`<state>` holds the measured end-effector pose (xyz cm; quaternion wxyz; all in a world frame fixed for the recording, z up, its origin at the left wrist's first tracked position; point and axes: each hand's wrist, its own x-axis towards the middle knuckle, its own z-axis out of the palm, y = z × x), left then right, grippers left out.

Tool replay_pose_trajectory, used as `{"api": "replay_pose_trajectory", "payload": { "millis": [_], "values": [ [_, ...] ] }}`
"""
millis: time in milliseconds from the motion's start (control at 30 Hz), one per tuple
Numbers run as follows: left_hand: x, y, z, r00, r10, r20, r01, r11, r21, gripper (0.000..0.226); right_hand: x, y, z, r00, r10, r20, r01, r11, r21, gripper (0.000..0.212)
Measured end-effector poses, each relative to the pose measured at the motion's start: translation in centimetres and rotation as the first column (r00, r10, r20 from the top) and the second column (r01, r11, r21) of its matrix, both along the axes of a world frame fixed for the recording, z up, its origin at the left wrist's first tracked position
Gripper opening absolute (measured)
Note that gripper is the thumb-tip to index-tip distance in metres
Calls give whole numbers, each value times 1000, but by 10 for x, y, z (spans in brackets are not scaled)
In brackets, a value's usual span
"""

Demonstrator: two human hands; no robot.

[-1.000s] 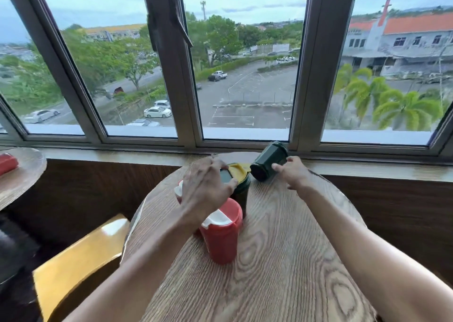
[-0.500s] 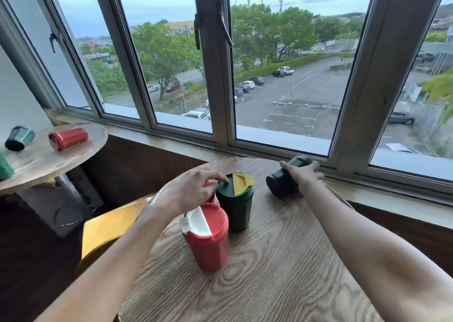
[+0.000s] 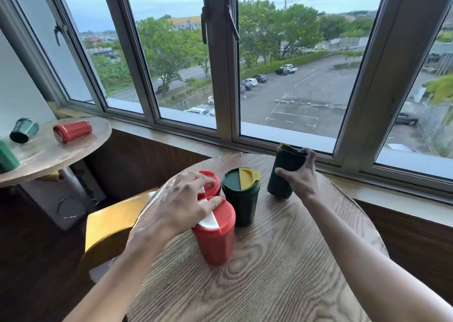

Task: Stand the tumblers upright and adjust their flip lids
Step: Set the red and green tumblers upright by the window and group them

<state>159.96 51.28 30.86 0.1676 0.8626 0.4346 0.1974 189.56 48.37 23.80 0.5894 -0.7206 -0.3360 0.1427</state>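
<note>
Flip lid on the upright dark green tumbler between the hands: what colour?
Yellow flip lid over a dark green top, clearest in the head view.

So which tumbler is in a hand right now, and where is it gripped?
The right hand holds the dark green tumbler around its body, tilted. The left hand only rests fingertips on the near red tumbler's lid, gripping nothing.

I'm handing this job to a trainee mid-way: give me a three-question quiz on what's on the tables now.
1. True or false: the right hand grips a dark green tumbler.
2. The left hand rests on: A) near red tumbler B) middle green tumbler C) side table.
3. How does the side table's red tumbler lie?

Key: 1 true; 2 A; 3 on its side.
</note>
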Motion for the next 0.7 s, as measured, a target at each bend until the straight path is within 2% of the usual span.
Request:
{"api": "replay_pose_trajectory", "payload": {
  "millis": [133,333,433,600,700],
  "values": [
    [0,-4,4,1000,1,6,-1,1000,-15,58,-13,-8,-3,994,48,96,-52,998,41,67],
    [-2,-5,1,1000,2,10,-2,1000,-15,51,-26,-23,-11,979,71,189,-80,996,41,72],
    [-2,-3,-1,1000,-21,9,21,1000,-6,56,-28,-30,-17,974,64,220,-82,994,76,79],
    [-1,-1,-3,1000,-23,9,22,999,26,49,-27,-38,-22,981,96,168,-112,990,90,100],
    [-1,1,-5,1000,-24,8,24,999,23,50,-27,-40,-21,979,57,196,-74,994,79,110]
  ]
}}
